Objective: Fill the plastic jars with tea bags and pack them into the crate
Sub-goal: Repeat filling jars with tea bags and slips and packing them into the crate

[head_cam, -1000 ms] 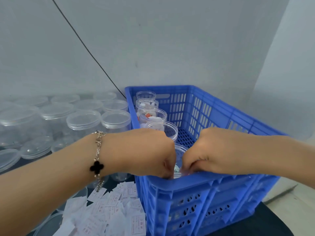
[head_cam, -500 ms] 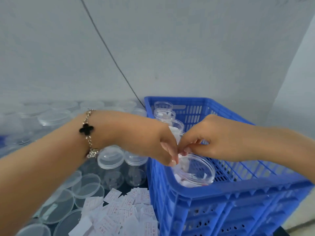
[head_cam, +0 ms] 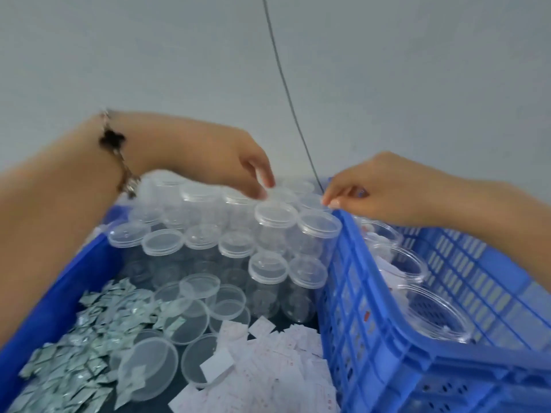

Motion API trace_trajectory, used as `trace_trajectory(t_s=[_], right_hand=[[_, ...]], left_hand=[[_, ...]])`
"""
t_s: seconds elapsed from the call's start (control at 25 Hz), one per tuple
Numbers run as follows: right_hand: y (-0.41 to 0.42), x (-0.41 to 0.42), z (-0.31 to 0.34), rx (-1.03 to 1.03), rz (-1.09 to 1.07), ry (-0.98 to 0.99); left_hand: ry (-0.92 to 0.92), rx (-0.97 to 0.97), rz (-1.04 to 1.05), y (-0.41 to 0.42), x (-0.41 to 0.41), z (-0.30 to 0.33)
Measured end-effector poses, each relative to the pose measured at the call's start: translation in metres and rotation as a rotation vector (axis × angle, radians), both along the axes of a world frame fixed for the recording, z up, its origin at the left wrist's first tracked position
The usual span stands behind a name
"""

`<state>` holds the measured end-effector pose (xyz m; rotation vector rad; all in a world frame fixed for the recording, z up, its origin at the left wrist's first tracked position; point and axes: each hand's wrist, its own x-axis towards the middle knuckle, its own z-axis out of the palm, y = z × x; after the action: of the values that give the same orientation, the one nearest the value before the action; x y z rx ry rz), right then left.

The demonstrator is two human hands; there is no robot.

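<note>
Evidently reaching for a fresh lidded jar (head_cam: 275, 216), the left hand (head_cam: 235, 162) hovers with fingers loosely apart; the right hand (head_cam: 378, 186) rests, fingers curled and empty, at the blue crate (head_cam: 387, 338) rim.

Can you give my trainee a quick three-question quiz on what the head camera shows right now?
1. True or false: the open jars in the blue crate all have lids on.
2. Which hand is over the stacked lidded jars?
A. left hand
B. right hand
C. neither
3. Fill in: the loose clear lids lie between the silvery sachets and the white ____.

Key:
1. False. The nearest open jar in the crate has no lid.
2. A. The right hand is at the crate's far corner.
3. Paper slips, piled next to the crate's wall.
</note>
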<state>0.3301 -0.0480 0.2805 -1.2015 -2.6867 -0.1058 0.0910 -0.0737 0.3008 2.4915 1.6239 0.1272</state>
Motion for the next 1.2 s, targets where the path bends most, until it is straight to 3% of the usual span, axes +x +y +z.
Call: trace_trajectory(t_s=[0.24, 0.44, 0.8, 0.92, 1.08, 1.2], right_hand=[[0.051, -0.116, 0.028, 0.162, 0.072, -0.063], [0.092, -0.204, 0.010, 0.073, 0.046, -0.069], [0.147, -0.332, -0.056, -0.234, 0.021, -0.017], [0.159, -0.362, -0.087, -0.359, -0.108, 0.111], [0.155, -0.381, -0.111, -0.683, -0.249, 0.459], [0.140, -0.381, -0.106, -0.788, -0.262, 0.651]], left_hand=[[-0.140, -0.004, 0.430, 0.012, -0.146, 0.021], [-0.229, -0.089, 0.582, 0.036, -0.209, -0.012], [-0.012, -0.089, 0.691, 0.116, -0.270, -0.089], [0.032, -0.127, 0.774, 0.126, -0.289, -0.118], [-0.219, -0.092, 0.767, 0.130, -0.286, -0.144], [-0.275, -0.021, 0.742, 0.121, -0.277, -0.139]])
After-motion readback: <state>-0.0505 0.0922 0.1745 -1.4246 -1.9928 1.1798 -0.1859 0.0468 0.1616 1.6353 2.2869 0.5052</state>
